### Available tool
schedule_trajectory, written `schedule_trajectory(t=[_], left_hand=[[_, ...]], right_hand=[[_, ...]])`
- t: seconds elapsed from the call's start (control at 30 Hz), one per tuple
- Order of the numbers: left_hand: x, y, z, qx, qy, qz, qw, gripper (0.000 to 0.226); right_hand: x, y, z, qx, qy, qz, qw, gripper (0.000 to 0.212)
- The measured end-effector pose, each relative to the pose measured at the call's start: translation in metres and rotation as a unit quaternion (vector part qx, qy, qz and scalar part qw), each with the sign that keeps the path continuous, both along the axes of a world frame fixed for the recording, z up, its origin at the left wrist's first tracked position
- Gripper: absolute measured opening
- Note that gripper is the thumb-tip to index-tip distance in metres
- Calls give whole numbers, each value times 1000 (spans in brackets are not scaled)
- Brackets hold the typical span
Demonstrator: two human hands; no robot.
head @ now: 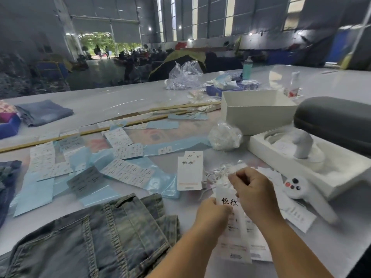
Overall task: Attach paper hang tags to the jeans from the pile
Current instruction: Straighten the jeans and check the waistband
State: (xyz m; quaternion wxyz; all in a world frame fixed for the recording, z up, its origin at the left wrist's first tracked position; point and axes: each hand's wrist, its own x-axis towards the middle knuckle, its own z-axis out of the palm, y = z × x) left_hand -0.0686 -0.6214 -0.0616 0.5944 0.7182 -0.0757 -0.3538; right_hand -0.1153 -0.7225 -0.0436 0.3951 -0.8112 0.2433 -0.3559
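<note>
Left hand pinches the hang tag by its left edge; right hand pinches something thin at the tag's top, probably string — too fine to tell. Jeans lie on the desk, just left of the tag. Risk: thin card tears at the hole, or string snags; loose sticker sheets crowd the desk; large warehouse hall beyond.

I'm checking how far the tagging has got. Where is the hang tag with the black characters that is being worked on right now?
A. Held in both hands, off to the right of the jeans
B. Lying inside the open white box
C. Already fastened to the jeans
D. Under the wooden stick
A: the left hand and the right hand both grip the hang tag, clear of the jeans.
</note>
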Motion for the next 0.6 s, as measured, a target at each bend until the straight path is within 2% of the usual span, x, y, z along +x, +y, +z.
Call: schedule_trajectory(t=[0.07, 0.1, 0.13, 0.2, 0.23, 0.27, 0.33, 0.4, 0.47, 0.6], left_hand=[[1, -15, -3, -4, -8, -12, 1000, 14], [2, -19, -7, 18, -51, -26, 998, 17], [3, -21, -13, 56, -131, -44, 989, 21], [5, -16, -22, 140, -313, -72, 937, 32], [6, -12, -24, 158, -371, -83, 911, 38], [8, -8, -25, 163, -404, -89, 896, 42], [18, 5, -20, 164, -439, -86, 879, 39], [34, 23, -11, 168, -473, -53, 863, 24], [54, 48, -2, 222, -475, -6, 851, 13], [75, 99, -6, 372, -432, 20, 821, 15]], right_hand=[[4, -11, -3, -4, 24, -10, 1000, 22], [7, -16, -4, -9, 37, -13, 999, 21], [11, -20, -4, -17, 52, -17, 998, 19], [22, -28, -3, -31, 72, -23, 997, 10], [29, -31, -2, -41, 87, -20, 995, 5], [36, -34, -1, -51, 118, -13, 992, 10], [48, -39, -1, -77, 213, 18, 974, 28], [57, -42, -2, -112, 297, 32, 948, 45], [62, -42, -4, -145, 340, 21, 929, 51], [60, -34, -5, -181, 376, -20, 909, 6]])
